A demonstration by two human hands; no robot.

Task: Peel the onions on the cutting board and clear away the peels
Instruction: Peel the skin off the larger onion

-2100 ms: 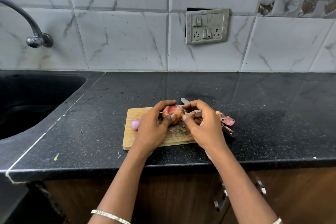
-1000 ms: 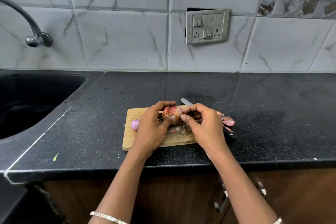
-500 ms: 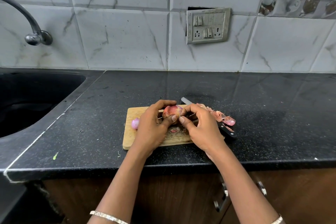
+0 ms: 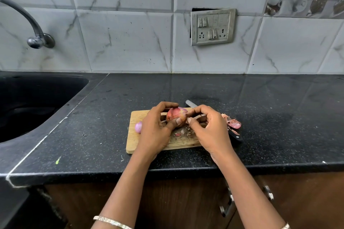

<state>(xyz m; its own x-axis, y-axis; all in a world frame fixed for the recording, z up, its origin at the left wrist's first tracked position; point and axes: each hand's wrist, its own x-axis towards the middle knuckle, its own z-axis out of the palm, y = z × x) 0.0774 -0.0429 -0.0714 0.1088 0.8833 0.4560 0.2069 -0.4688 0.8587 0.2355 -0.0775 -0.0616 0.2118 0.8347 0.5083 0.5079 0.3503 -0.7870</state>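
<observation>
A red onion with loose papery skin is held just above the wooden cutting board. My left hand grips it from the left, thumb across its front. My right hand pinches the skin at the onion's right side with thumb and fingertips. A small peeled purple onion lies on the board's left part, half hidden by my left hand. Small skin bits litter the board between my hands. A pile of pink peels lies on the counter right of the board.
A knife lies behind my right hand, blade tip pointing back left, black handle at the right. The black counter ends in a front edge close to me. A dark sink and tap are at left.
My right hand has shifted slightly along the onion's right side, its fingertips re-pinching the skin. The onion turned a little in my left hand. Board, knife and peel pile have not moved.
</observation>
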